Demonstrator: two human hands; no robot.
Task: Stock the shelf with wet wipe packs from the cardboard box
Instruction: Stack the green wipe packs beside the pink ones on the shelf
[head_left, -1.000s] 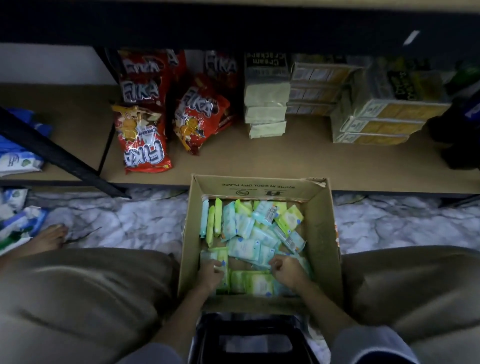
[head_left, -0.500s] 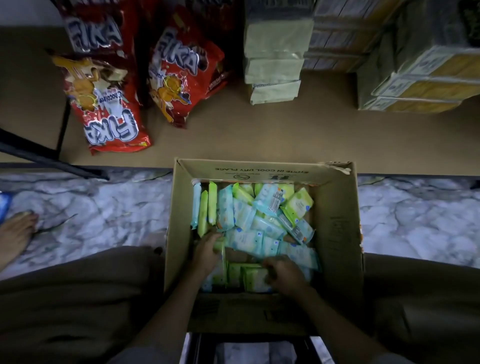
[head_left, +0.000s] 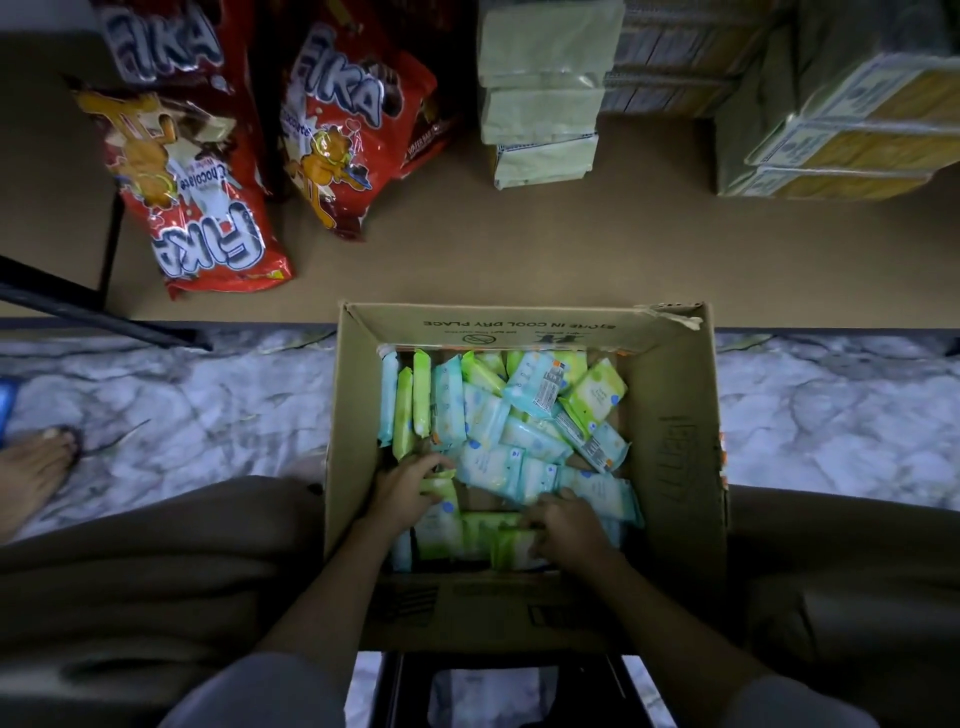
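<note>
A bare foot (head_left: 31, 467) rests on the marbled floor (head_left: 182, 405) at far left, and 2 red snack bags (head_left: 208, 208) lie on the shelf (head_left: 467, 249) above it. The cardboard box (head_left: 675, 441) sits between the person's knees, its far edge touching the shelf front, full of blue and green wet wipe packs (head_left: 493, 415). Inside it, the left hand (head_left: 402, 488) has its grip curled round a green pack (head_left: 441, 506); the right hand (head_left: 569, 525) curls over packs at the near wall, but I cannot tell whether it holds any. Stacked cartons (head_left: 831, 135) stand at far right.

Your plain brown corrugated cardboard box (head_left: 670, 441) holds pale blue and lime green plastic wet wipe packs (head_left: 483, 431); behind it, glossy red snack bags (head_left: 208, 208) carry an orange cartoon cat, above grey-veined white marble floor (head_left: 208, 415).
</note>
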